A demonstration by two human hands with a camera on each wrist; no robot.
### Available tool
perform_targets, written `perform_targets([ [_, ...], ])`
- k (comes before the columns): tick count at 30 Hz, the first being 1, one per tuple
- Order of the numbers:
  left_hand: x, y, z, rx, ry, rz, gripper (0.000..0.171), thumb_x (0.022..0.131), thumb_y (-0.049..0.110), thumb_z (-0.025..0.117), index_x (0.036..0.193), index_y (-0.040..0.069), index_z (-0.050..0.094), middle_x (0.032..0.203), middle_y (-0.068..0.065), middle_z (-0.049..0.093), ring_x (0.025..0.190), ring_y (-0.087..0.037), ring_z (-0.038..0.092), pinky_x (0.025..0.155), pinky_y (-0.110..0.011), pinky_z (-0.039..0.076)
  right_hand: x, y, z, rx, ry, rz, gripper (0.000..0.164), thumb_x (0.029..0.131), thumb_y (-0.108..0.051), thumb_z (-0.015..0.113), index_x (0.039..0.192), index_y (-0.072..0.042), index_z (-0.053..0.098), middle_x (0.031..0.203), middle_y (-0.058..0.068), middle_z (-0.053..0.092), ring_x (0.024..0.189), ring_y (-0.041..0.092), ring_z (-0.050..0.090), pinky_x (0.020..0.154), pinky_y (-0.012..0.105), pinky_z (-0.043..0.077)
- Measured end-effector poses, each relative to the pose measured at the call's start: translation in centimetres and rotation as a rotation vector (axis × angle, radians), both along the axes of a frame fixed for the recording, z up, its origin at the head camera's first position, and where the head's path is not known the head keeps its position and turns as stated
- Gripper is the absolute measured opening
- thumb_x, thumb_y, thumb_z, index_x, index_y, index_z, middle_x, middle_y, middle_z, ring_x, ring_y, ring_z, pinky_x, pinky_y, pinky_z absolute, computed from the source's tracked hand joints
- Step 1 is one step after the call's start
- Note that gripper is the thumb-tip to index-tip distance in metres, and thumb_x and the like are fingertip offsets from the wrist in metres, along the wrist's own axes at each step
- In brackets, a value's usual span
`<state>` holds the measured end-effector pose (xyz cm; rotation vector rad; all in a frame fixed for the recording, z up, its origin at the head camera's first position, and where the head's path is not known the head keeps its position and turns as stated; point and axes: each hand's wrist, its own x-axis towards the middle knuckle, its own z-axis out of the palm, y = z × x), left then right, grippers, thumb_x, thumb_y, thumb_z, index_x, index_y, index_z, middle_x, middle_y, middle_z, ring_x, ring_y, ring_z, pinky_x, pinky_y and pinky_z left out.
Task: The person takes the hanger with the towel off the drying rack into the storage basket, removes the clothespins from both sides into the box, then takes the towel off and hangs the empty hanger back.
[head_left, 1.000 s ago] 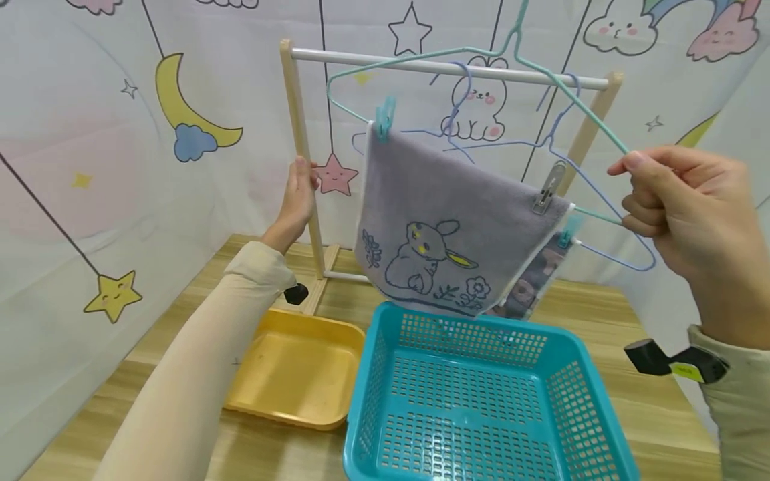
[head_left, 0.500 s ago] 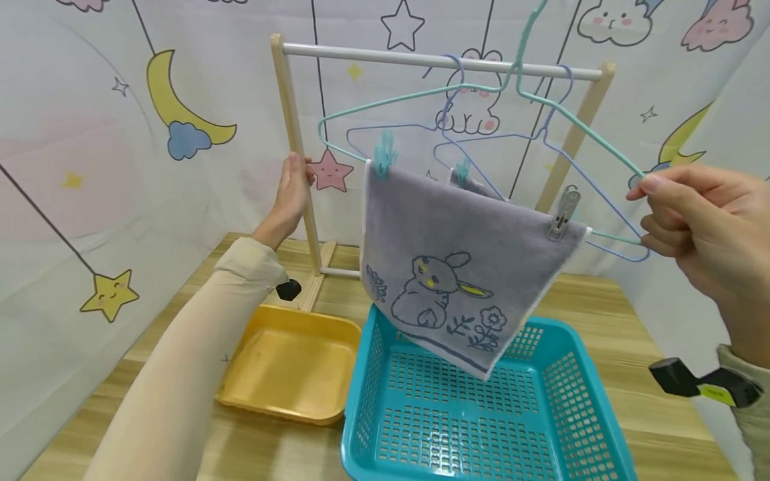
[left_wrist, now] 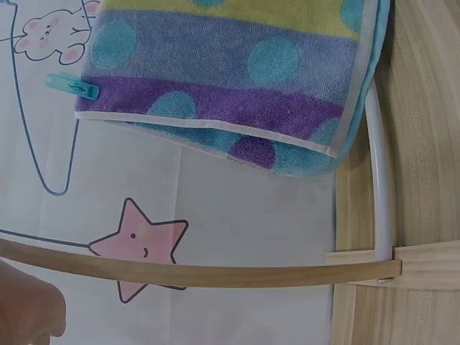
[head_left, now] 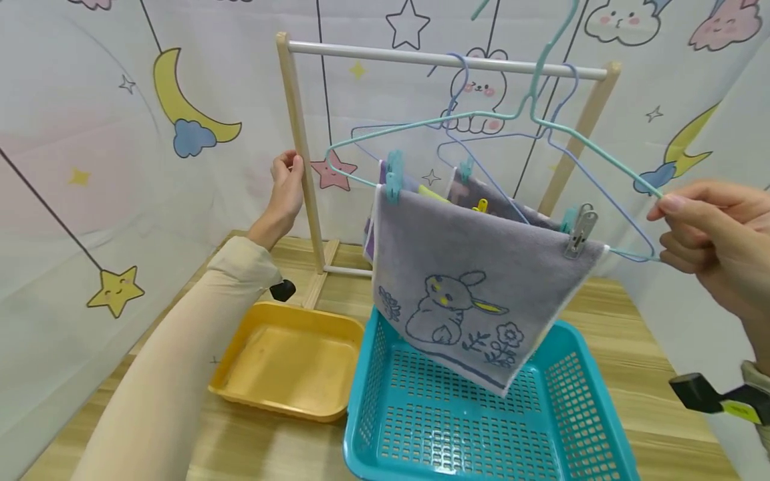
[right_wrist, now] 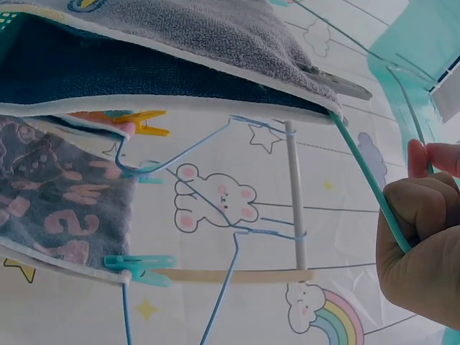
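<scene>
My right hand (head_left: 716,230) pinches the right end of a mint-green clothes hanger (head_left: 481,115). A grey towel (head_left: 475,267) with a rabbit pattern hangs from it, held by a teal clothespin (head_left: 394,177) at the left and a metal clip (head_left: 581,230) at the right. Its hook stands in front of the rack's white rail (head_left: 391,55). In the right wrist view, my fingers (right_wrist: 424,208) curl round the green wire. My left hand (head_left: 285,190) is right beside the rack's left wooden post (head_left: 299,133), fingers loosely bent, none showing past its right side.
Two blue hangers (head_left: 460,87) hang on the rail behind. One carries a striped, dotted towel (left_wrist: 223,65), the other a dark patterned cloth (right_wrist: 65,194). A teal basket (head_left: 361,427) stands below, with a yellow tray (head_left: 277,411) to its left on the wood-grain surface.
The green hanger and grey towel have moved down and right with my right hand. My left hand's fingers, which showed past the post's right side, have drawn back to its left.
</scene>
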<state>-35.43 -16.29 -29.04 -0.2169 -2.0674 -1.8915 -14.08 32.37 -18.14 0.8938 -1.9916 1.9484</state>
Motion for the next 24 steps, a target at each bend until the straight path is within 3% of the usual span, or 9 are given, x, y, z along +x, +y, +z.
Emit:
perform_targets([
  [4,0.6,0.0,0.4,0.070,0.078,0.067,0.031,0.109,0.024,0.036,0.133,0.006,0.033,0.116,0.001,0.034,0.106,-0.008,0.038,0.090,-0.017,0.032,-0.1,0.3,-0.5,0.003,0.004,0.049,0.030,0.102,0.015,0.033,0.094,0.015,0.063,0.055,0.003,0.029,0.038,0.014,0.024,0.033,0.026,0.011],
  [7,1.4,0.0,0.8,0.097,0.125,0.061,0.021,0.109,0.022,0.037,0.127,0.011,0.035,0.109,0.003,0.035,0.101,-0.008,0.038,0.088,-0.019,0.033,-0.2,0.5,-1.0,-0.002,-0.007,0.109,0.032,0.101,0.018,0.030,0.096,0.015,0.062,0.056,0.004,0.027,0.038,0.015,0.022,0.033,0.025,0.011],
  [13,2.7,0.2,1.7,0.112,0.194,-0.007,0.011,0.109,0.020,0.039,0.118,0.014,0.038,0.102,0.001,0.041,0.098,-0.012,0.042,0.086,-0.027,0.037,0.1,0.8,-1.9,0.004,-0.042,0.138,0.034,0.101,0.018,0.028,0.097,0.015,0.061,0.056,0.005,0.027,0.039,0.016,0.022,0.035,0.026,0.012],
  [18,3.9,0.5,2.3,0.147,0.237,-0.112,0.005,0.109,0.016,0.039,0.113,0.014,0.039,0.098,-0.004,0.042,0.087,-0.016,0.043,0.079,-0.027,0.038,0.1,1.0,-2.8,-0.012,-0.045,0.122,0.030,0.101,0.019,0.029,0.097,0.019,0.059,0.057,0.005,0.028,0.041,0.014,0.021,0.035,0.025,0.013],
  [24,5.7,0.7,2.9,0.147,0.237,-0.189,0.005,0.109,0.018,0.040,0.110,0.013,0.041,0.097,-0.004,0.042,0.085,-0.014,0.042,0.077,-0.026,0.038,-0.2,1.1,-3.9,-0.057,-0.059,0.201,0.033,0.099,0.022,0.026,0.098,0.021,0.059,0.059,0.006,0.029,0.044,0.014,0.020,0.037,0.024,0.013],
])
